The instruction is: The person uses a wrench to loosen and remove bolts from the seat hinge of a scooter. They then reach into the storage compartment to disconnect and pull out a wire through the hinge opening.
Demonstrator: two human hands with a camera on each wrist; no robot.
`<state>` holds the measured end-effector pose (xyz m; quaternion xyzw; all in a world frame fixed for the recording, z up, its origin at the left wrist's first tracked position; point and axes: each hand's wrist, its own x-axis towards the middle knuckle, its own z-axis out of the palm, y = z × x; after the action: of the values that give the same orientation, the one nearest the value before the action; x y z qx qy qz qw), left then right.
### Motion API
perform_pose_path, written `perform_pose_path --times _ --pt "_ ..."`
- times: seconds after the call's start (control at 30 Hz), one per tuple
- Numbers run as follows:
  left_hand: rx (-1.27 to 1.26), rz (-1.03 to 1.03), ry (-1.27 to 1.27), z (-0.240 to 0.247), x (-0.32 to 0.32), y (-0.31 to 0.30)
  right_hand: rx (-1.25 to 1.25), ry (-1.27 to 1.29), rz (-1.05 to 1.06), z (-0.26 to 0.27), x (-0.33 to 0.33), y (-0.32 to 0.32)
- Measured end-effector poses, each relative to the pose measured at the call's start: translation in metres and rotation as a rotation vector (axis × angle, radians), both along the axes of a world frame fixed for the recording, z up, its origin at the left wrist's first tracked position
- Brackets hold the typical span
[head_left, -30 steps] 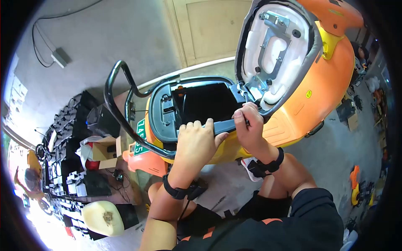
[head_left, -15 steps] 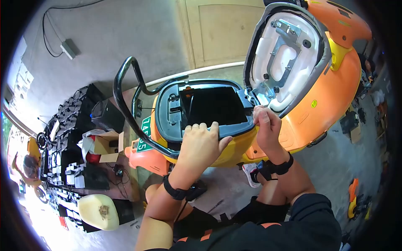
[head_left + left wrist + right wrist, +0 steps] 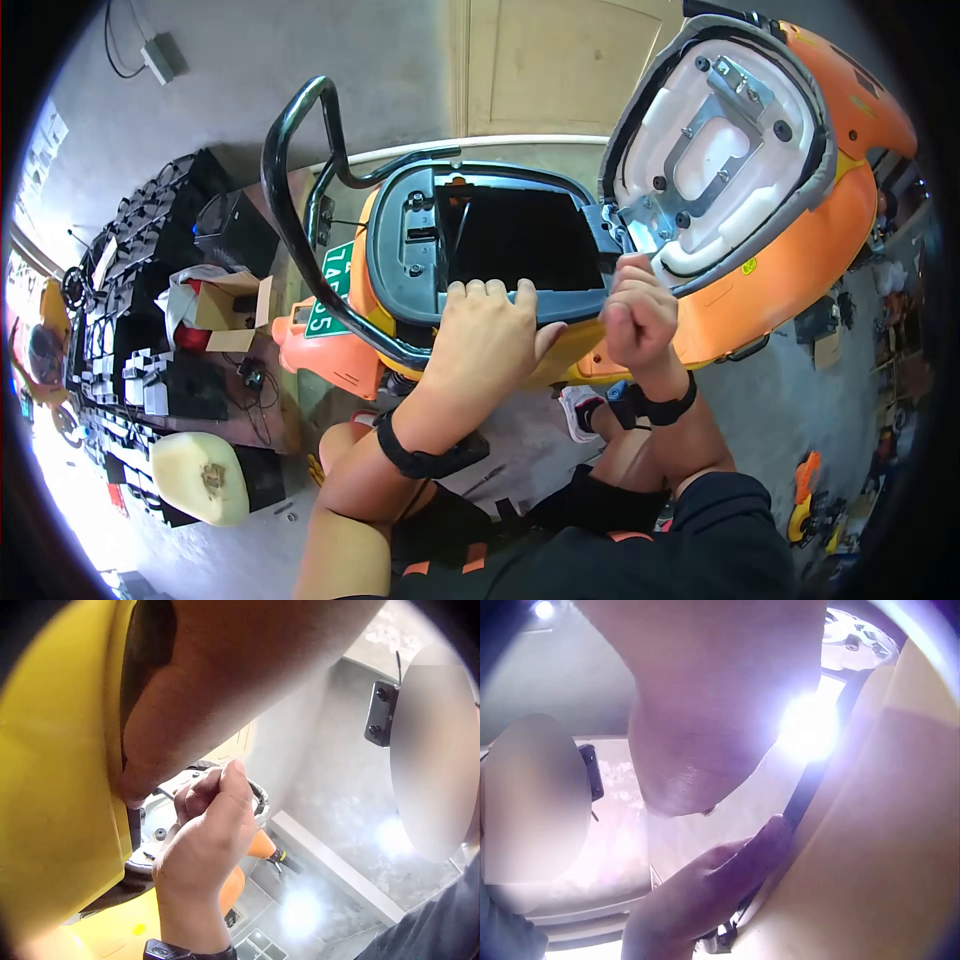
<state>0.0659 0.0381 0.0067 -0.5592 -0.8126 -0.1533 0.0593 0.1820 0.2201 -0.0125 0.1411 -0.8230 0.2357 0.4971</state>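
Note:
In the head view, my left hand grips the near rim of the scooter's open seat compartment, fingers bent over its edge and thumb out to the side. My right hand is curled round a thin metal tool by the hinge bracket, its handle mostly hidden in the fist. Beside it the grey-edged seat stands raised, its white underside showing a metal frame. The left wrist view shows the curled right hand; in the right wrist view the left thumb lies against the yellow body.
A black tube rail arches over the scooter's rear. Black parts, an open cardboard box and a pale seat-shaped piece lie to the left. An orange-and-yellow object is on the floor at the right.
The head view has shifted. My right fist has turned and moved back from the hinge a little, its thumb now facing the camera. My left hand stays on the rim.

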Motion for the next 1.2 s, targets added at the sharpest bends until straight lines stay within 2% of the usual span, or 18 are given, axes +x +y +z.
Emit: perform_pose_path --times 0.3,0.73,0.8,0.87,0.93,1.1,1.2 --pt "0.032 -0.012 0.045 -0.003 0.000 -0.001 -0.264 -0.049 0.058 -0.013 0.012 0.018" --pt "0.023 -0.008 0.059 -0.002 0.000 0.000 -0.363 -0.025 -0.020 -0.030 0.017 0.006" --pt "0.021 -0.010 0.069 -0.002 0.000 0.000 -0.455 -0.015 -0.049 -0.028 0.016 0.003" --pt "0.014 -0.012 0.079 -0.002 0.001 0.001 -0.465 -0.009 -0.052 -0.026 0.014 0.000" --pt "0.030 0.000 0.082 -0.003 0.001 0.001 -0.322 -0.085 -0.095 -0.026 0.011 -0.004" --pt "0.013 -0.004 0.080 -0.001 0.001 0.000 -0.336 -0.073 -0.088 -0.026 0.008 -0.003" --pt "0.004 0.000 0.087 -0.003 0.002 0.001 -0.259 -0.103 -0.099 -0.025 0.007 -0.005"
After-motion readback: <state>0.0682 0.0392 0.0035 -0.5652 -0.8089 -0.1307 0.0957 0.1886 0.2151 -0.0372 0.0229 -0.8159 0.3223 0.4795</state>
